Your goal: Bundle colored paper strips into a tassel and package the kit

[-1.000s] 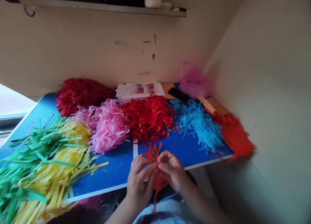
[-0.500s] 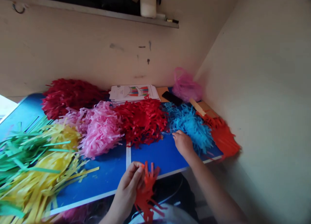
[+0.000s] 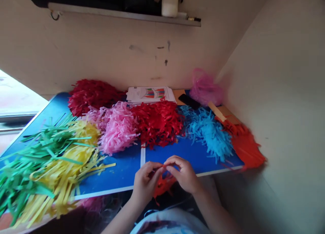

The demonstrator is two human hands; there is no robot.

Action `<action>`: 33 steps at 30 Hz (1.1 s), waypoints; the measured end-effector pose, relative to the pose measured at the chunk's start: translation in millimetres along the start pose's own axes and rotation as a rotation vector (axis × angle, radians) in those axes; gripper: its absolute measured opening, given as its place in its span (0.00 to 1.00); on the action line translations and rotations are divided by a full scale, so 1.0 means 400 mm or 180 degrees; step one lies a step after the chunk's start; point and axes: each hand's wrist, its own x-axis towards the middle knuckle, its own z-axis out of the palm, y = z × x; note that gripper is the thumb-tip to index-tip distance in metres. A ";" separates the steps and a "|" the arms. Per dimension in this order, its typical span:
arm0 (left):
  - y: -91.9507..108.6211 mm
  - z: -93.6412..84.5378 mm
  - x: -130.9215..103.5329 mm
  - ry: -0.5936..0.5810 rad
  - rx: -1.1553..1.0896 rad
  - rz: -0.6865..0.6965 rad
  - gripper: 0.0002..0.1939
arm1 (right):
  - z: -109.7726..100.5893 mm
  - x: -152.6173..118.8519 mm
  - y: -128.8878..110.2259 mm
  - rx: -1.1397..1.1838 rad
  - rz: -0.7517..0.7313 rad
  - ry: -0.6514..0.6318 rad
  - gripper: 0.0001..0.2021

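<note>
Both of my hands meet fingertip to fingertip just over the front edge of the blue table [image 3: 119, 178]. My left hand [image 3: 146, 180] pinches an orange tissue-paper tassel [image 3: 164, 186], which hangs below the fingers with its fringe spread. My right hand [image 3: 184, 174] pinches the top of the same tassel from the other side; the fingers hide the exact spot. Beyond the hands lie a red fringe bundle [image 3: 158, 124], a pink one [image 3: 119, 129] and a blue one [image 3: 210, 131].
Green strips [image 3: 33, 163] and yellow strips [image 3: 68, 159] spread over the left side. Orange tissue paper [image 3: 248, 149] hangs at the right corner. Behind are a dark red bundle [image 3: 93, 95], printed sheets [image 3: 151, 93], a black phone [image 3: 188, 100] and a pink plastic bag [image 3: 205, 88]. A shelf [image 3: 127, 17] juts above.
My right hand has come from beside the blue bundle to my left hand and now grips the orange tassel too. The view has shifted a little left.
</note>
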 end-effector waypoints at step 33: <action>0.070 0.064 -0.017 -0.0404 0.0488 -0.0170 0.03 | -0.082 -0.032 0.076 0.0621 -0.0141 -0.0329 0.03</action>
